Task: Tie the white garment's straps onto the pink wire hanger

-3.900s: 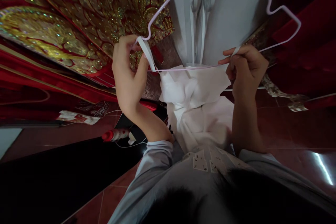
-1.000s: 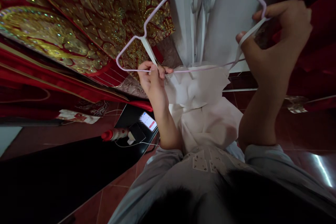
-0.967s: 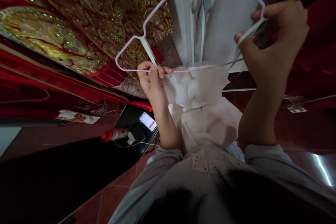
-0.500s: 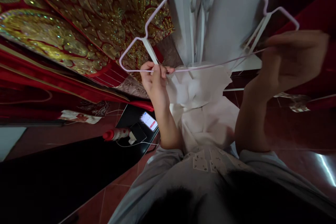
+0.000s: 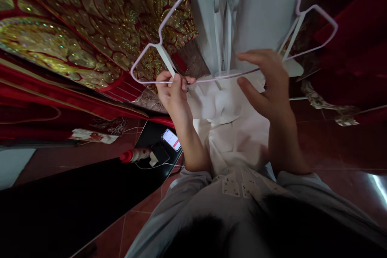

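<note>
Hanger [image 5: 217,77] is seen crosswise, long bar running left to right. By the hanger's left end, the left strap [image 5: 165,59] is pinched in the left hand [image 5: 176,88]. Near the hanger's right half, the right hand [image 5: 269,82], nearer the right strap [image 5: 294,37], is spread wide, nothing visibly held; white cloth [image 5: 223,107] is seen below the hanger.
</note>
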Action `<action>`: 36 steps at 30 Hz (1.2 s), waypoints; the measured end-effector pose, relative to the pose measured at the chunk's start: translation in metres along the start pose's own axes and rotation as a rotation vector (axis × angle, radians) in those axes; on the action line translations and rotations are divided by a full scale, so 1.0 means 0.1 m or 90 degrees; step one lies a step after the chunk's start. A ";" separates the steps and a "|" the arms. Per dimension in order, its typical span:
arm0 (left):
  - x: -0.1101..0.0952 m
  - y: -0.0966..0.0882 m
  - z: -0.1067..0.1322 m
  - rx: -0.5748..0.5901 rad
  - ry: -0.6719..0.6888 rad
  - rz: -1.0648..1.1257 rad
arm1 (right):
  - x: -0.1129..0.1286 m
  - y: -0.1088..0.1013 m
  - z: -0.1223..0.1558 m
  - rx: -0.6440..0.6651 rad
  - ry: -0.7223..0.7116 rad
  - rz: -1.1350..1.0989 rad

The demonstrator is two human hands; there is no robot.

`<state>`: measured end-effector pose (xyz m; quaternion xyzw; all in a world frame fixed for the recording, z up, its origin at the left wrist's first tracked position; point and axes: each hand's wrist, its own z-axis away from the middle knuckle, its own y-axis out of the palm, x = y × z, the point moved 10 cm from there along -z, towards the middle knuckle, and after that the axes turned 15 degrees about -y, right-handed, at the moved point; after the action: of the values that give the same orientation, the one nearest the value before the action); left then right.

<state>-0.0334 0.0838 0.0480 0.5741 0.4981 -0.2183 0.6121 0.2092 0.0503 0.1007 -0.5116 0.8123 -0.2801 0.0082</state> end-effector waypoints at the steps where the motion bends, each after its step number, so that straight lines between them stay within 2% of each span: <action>1: 0.00 -0.01 0.00 -0.011 0.002 -0.014 | -0.06 0.10 0.01 0.062 0.017 -0.001; 3: 0.00 0.00 0.02 -0.014 0.008 -0.037 | -0.14 0.21 0.04 0.125 0.038 0.010; 4: 0.00 0.01 0.03 -0.005 0.010 -0.044 | -0.16 0.23 0.05 0.126 0.042 0.022; 7: -0.03 0.01 0.07 0.025 0.018 -0.069 | -0.16 0.21 0.06 0.080 0.042 0.045; 11: -0.16 -0.08 0.18 0.008 0.032 -0.114 | -0.09 0.24 0.05 0.048 0.025 0.044; 15: -0.28 -0.16 0.29 0.002 -0.026 -0.155 | -0.09 0.24 0.05 0.031 0.026 0.034; 18: -0.36 -0.25 0.33 -0.012 -0.045 -0.125 | -0.09 0.24 0.05 0.039 0.023 0.032; 22: -0.44 -0.35 0.32 -0.052 -0.020 -0.060 | -0.11 0.25 0.06 0.052 0.023 0.030; 25: -0.46 -0.36 0.33 -0.067 0.006 -0.048 | -0.10 0.24 0.06 0.038 0.016 0.012; 30: -0.63 -0.20 0.40 -0.052 0.076 -0.055 | -0.16 0.25 0.07 0.040 0.043 0.005; 34: -0.79 0.07 0.33 0.042 0.070 -0.093 | -0.17 0.27 0.07 0.054 0.046 0.003; 36: -0.89 0.14 0.27 0.078 0.076 -0.113 | -0.16 0.27 0.07 0.057 0.043 -0.001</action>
<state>-0.0483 0.0357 0.1274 0.5763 0.5684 -0.2667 0.5232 0.1964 0.0688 0.0777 -0.5015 0.7984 -0.3332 0.0033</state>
